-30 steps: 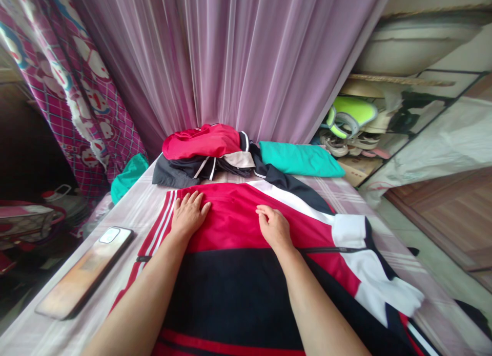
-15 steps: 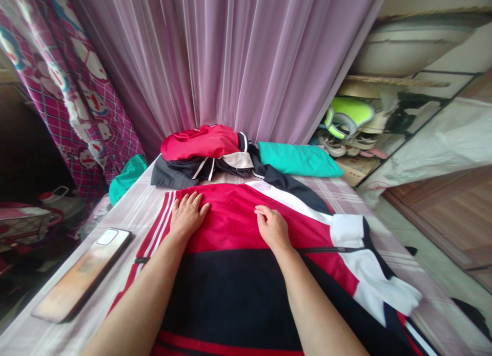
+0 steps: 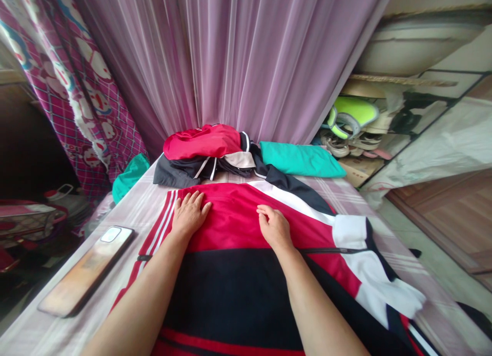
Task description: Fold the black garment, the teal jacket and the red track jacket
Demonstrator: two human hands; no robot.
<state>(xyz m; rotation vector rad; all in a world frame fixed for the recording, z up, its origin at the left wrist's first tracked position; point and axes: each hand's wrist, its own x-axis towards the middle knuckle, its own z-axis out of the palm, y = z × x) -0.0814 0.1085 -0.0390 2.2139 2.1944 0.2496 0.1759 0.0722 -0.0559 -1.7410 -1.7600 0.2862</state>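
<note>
A red, black and white zip jacket [image 3: 230, 217] lies spread on the table, its zipper running across it and its white collar toward the right. My left hand [image 3: 189, 213] rests flat on the red fabric beside the white-striped sleeve, fingers spread. On the red panel farther right is my right hand [image 3: 275, 226], fingers slightly bent and thumb a little apart, with nothing visible in it. Both forearms reach over the black part of the jacket and cover some of it.
Piled red and dark clothes [image 3: 203, 143] sit at the table's far edge, beside a folded teal cloth [image 3: 302, 160]. A phone [image 3: 88, 274] lies at the left. Purple curtains [image 3: 238, 59] hang behind. Shelves with shoes [image 3: 338, 147] stand at the right.
The whole view has shifted slightly, so everything sits a little farther right. Both hands keep their places on the jacket.
</note>
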